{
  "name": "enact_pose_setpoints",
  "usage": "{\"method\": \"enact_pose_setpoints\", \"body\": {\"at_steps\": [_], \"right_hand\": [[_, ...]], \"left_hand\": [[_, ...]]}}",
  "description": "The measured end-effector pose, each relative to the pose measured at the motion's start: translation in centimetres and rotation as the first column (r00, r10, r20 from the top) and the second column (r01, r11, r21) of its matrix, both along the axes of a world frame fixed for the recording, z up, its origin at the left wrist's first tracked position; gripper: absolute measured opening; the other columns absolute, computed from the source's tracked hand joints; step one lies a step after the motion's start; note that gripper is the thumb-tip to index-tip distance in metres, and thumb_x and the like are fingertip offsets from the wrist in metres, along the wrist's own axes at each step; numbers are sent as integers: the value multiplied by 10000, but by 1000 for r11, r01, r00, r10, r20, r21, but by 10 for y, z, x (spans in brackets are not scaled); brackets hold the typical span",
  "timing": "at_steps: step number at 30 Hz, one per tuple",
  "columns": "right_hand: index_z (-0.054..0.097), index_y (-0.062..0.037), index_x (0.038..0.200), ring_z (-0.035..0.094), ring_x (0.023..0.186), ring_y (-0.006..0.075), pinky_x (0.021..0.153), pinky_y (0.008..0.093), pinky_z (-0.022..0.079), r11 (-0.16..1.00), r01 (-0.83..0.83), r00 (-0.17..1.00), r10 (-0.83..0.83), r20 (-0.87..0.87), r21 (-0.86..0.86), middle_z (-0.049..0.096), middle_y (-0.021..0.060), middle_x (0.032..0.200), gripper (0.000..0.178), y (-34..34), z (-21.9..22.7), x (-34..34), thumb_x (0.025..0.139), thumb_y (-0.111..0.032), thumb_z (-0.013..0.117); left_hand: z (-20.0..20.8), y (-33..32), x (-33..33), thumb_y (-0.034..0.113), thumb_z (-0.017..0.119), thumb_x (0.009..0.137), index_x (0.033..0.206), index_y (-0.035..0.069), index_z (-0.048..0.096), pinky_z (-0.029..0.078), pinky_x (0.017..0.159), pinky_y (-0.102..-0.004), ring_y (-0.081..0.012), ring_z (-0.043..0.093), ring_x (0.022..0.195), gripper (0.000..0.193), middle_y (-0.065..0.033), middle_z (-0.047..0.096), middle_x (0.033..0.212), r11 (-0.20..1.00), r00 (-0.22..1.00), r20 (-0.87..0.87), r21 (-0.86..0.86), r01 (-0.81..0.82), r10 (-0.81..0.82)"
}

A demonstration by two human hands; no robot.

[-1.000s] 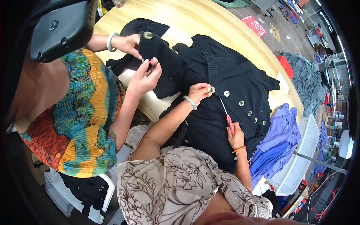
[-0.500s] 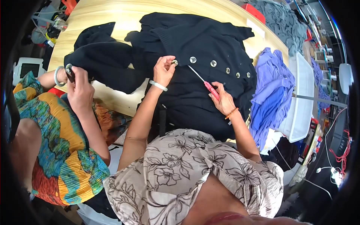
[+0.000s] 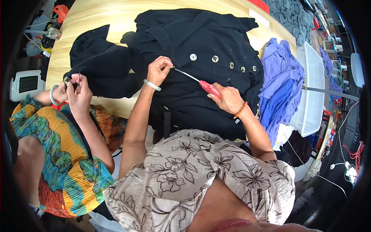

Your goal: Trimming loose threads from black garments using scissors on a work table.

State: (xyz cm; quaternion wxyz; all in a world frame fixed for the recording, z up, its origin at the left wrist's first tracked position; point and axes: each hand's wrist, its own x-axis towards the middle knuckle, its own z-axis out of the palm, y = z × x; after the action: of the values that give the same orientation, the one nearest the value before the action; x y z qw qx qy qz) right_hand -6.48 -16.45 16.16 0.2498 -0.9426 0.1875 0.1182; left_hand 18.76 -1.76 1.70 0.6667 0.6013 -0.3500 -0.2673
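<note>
A black knit garment [image 3: 208,34] is spread before me with a row of large, shiny round buttons [image 3: 215,58]. My left hand [image 3: 159,71] pinches a button at the left end of that row, mostly hidden by the fingertips. My right hand [image 3: 228,99] is closed round the red handle of a slim tool [image 3: 208,88] with a long, thin metal shaft. Its tip reaches the pinched button, beside my left fingertips; whether it goes under the button I cannot tell.
At my left a co-worker's hands [image 3: 79,92] work at another part of the black cloth. Purple clothing [image 3: 281,89] lies on the right, next to a white plastic bin [image 3: 313,91]. Grey cloth [image 3: 291,19] is heaped at the far right of the wooden table [image 3: 92,15].
My right hand has brought the tool's tip leftward to the button in my left fingers. The co-worker's near hand has turned and its fingers now point up. The view has shifted slightly.
</note>
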Motion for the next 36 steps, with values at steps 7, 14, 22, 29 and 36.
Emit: {"method": "enact_pose_setpoints", "body": {"at_steps": [7, 14, 22, 29, 36], "right_hand": [[542, -84, 1110, 651, 792, 391, 709, 476, 513, 991, 124, 992, -125, 23, 42, 662, 192, 812, 288, -1, 1, -4, 893, -252, 630], [534, -81, 1162, 648, 848, 379, 740, 469, 506, 970, 243, 962, -240, 129, -8, 660, 204, 872, 317, -7, 1, -35, 901, -241, 614], [551, -77, 1056, 646, 721, 392, 652, 489, 503, 976, 206, 979, -206, 3, -74, 636, 199, 704, 275, -7, 12, -43, 895, -290, 616], [540, -44, 990, 650, 779, 395, 703, 492, 507, 975, 214, 976, -216, -25, -64, 649, 201, 742, 283, -6, 4, -37, 899, -304, 604], [566, -51, 1067, 656, 798, 384, 728, 474, 509, 977, 211, 976, -211, -49, -1, 664, 190, 768, 299, 1, 8, -44, 902, -297, 604]], "left_hand": [[31, -6, -12, -18, 713, 683, 857, 85, 639, 459, 796, -400, -320, 533, 909, 216, -99, 585, 924, 911, 661, 725, 118, -394, 192], [32, -72, -47, 43, 731, 733, 1055, 69, 610, 490, 810, -422, -338, 581, 952, 345, -134, 581, 1013, 955, 774, 631, 195, -224, 53], [6, -73, -30, -64, 665, 736, 787, 22, 578, 466, 568, -263, -130, 560, 586, 133, -47, 556, 737, 970, 975, 198, 239, 51, -99], [-9, -53, -18, -178, 581, 754, 776, -23, 605, 478, 648, -209, -70, 584, 733, 159, -50, 606, 921, 979, 978, -69, 25, 200, -198], [-13, -50, -16, -143, 593, 793, 779, 3, 630, 478, 711, -213, -87, 599, 803, 151, -43, 635, 957, 974, 973, -42, -8, 227, -228]]}}
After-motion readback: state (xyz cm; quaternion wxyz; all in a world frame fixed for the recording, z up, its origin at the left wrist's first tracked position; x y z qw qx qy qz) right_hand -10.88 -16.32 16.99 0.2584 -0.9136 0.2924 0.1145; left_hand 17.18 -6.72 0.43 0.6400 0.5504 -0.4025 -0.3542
